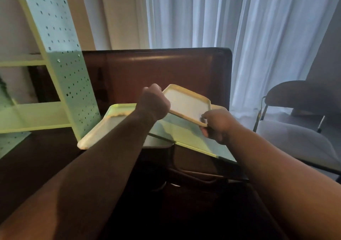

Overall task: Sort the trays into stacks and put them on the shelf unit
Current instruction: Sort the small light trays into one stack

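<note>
A small cream tray with a white inside hangs tilted in the air at the middle of the head view. My left hand grips its left edge in a fist. My right hand pinches its near right corner, thumb on top. Below it lies a larger cream tray, partly hidden by my left forearm, on a pale green panel. The pale green shelf unit, with a perforated side panel and flat shelves, stands at the left.
A dark brown padded seat back rises behind the trays. A grey chair with a metal frame stands at the right. White curtains hang behind. A dark table surface lies at the lower left.
</note>
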### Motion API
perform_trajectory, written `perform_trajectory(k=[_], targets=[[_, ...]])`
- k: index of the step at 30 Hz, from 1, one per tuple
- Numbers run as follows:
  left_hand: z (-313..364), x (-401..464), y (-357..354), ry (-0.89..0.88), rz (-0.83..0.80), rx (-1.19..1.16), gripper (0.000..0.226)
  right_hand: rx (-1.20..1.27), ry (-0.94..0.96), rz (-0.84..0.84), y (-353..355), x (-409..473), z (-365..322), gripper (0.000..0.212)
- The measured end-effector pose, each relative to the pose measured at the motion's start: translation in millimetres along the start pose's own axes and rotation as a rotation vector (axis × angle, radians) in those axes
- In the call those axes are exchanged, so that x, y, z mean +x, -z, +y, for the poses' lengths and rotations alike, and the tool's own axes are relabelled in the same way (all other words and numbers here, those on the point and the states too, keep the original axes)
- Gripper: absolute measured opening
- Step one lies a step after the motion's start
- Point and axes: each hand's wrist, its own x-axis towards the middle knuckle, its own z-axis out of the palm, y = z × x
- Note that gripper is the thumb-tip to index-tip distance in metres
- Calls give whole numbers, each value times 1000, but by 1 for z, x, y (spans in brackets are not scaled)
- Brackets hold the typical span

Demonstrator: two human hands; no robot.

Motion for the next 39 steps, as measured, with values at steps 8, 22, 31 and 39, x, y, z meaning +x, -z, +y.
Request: perform_trajectory(k=[8,22,31,39], targets=[[-101,-11,66,216,136,-152,36,18,202,-202,-83,-26,-24,8],[-139,-25,98,660,-283,-1044,31,-55,276,-157,-143,-21,-24,25],[-139,-8,82,517,-72,-708,28,-169,271,-117,-125,-5,-40,28],[-178,-30,96,456,112,-154,31,-379,289,-209,-176,-16,-32,25]])
